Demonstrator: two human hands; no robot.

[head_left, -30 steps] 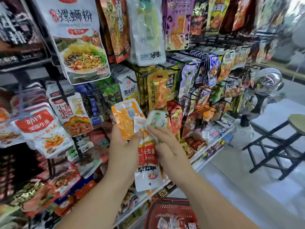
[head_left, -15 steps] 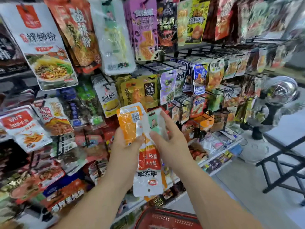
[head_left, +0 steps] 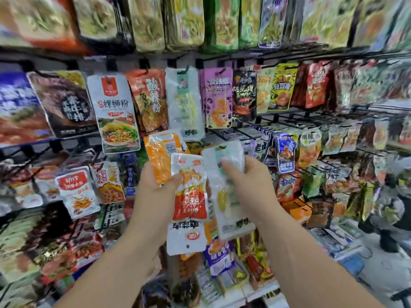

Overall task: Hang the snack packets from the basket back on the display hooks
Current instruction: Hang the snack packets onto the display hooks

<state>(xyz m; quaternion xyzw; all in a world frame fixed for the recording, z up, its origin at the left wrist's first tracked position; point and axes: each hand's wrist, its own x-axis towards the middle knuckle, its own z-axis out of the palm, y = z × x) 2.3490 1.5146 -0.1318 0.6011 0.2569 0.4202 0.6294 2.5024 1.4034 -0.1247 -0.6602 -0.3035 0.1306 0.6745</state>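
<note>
Head view, blurred at the edges. The basket is not in view.

Left hand (head_left: 155, 192): fingers curled round two packets at once, an orange packet (head_left: 160, 152) behind and a red-and-white packet (head_left: 189, 196) in front, the thumb pressing on the front one. A small hole shows near the lower edge of the red-and-white packet, so we judge it is held upside down.

Right hand (head_left: 246, 187): grips a clear packet with a pale green top (head_left: 224, 156), fingers wrapped over its upper half. It is raised just below a hanging clear packet (head_left: 184, 103) of like look on its hook (head_left: 185, 68).

Handling, our judgement: all three are thin film pouches, so they are light, floppy and slick, and the contents are soft. They bend under their own weight when held low. A stack of two can slide apart in one hand.

Where to hold: pinch the flat header strip just beside the hang hole and keep it taut and square to the hook tip. We would leave the filled belly alone, since squeezing it may crush the snack.
</note>
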